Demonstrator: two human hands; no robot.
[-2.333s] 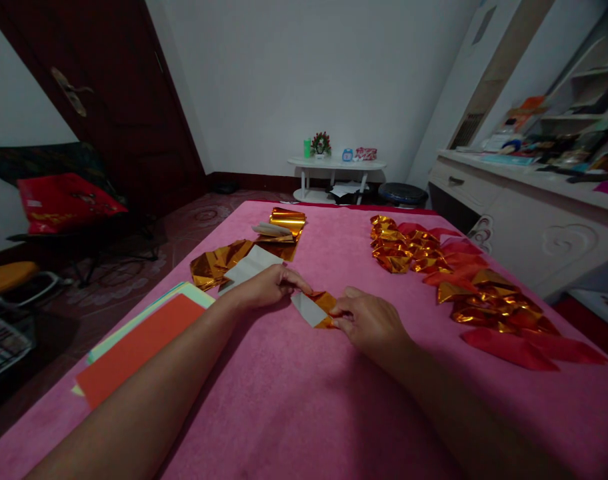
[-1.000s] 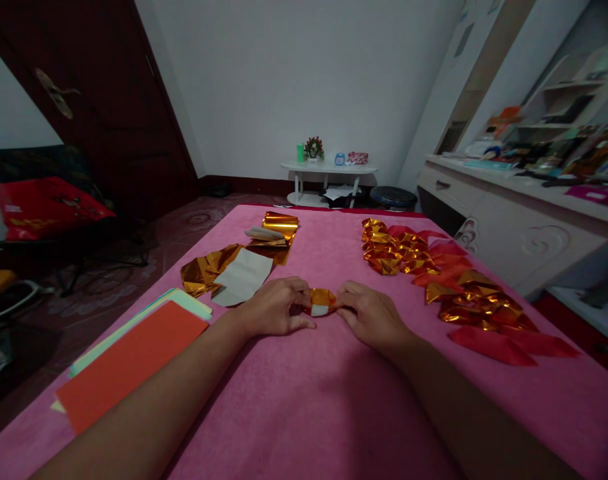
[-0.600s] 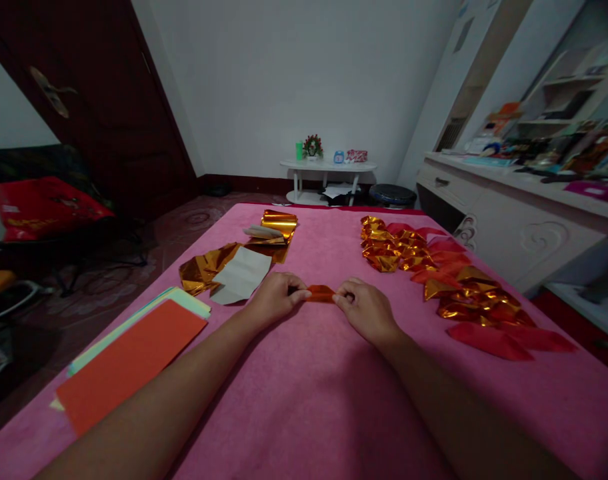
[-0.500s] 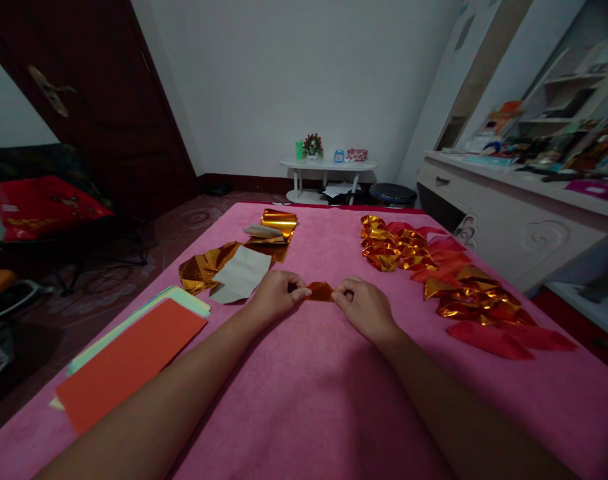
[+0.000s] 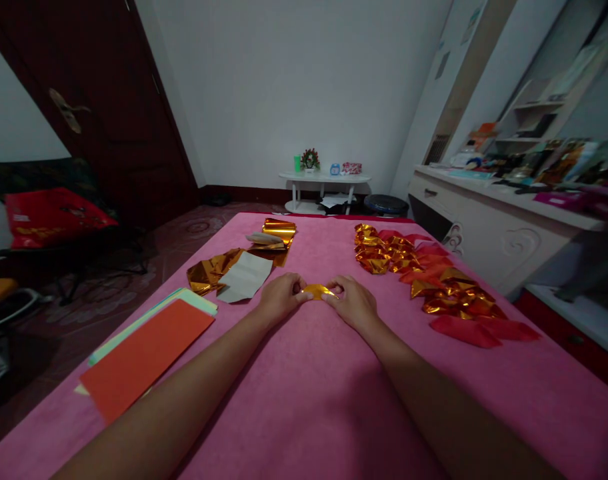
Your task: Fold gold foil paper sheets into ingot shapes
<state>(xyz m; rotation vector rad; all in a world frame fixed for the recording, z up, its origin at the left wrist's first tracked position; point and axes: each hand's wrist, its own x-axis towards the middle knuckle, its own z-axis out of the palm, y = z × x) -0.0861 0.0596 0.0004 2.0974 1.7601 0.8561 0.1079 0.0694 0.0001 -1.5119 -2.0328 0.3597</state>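
The white flap's folded away now. Left hand (image 5: 279, 299) and right hand (image 5: 349, 303) pinch the small folded gold foil paper (image 5: 318, 291) between them on the pink worktop (image 5: 304, 400). Probably feather-light, crinkly, slippery; I'd grip the ends. Folded gold-and-red foil pieces (image 5: 434, 280) lie beyond the right hand.

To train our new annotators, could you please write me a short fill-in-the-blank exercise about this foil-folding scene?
The foil piece pinched between the left hand and the right hand is ____ in colour.
The table cover beneath it is ____.
The pile of folded pieces lies on the person's ____ side.
The paper stack lies on the person's ____ side.
Missing words: gold; pink; right; left.
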